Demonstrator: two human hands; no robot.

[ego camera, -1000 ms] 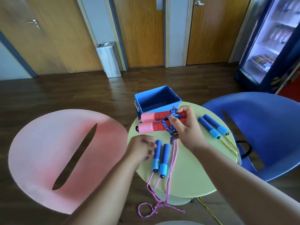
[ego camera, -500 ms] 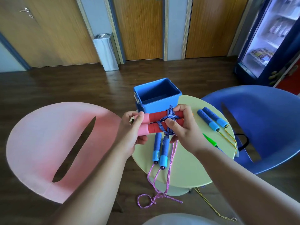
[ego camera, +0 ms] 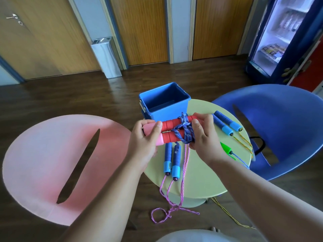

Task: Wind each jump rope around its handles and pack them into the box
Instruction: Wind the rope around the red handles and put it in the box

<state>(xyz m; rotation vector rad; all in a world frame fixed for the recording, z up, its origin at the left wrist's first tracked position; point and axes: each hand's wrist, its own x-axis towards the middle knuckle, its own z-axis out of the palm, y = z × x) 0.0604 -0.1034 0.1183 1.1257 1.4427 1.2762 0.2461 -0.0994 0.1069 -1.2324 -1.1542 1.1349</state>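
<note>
Hands hold the red-handled jump rope [ego camera: 172, 132] above the round green surface [ego camera: 201, 175], just in front of the open blue box [ego camera: 164, 109]. The left hand [ego camera: 146, 142] has its fingers clamped on the pink handle ends; the right hand [ego camera: 203, 137] has its fingers clamped on the other end, beside the blue cord [ego camera: 184, 131] wound around both handles. Below lies a blue-handled pair [ego camera: 172, 160] with pink cord [ego camera: 172, 205] trailing off the edge. Another blue pair [ego camera: 226, 124] with yellow cord lies to the right, near a green handle [ego camera: 226, 149].
</note>
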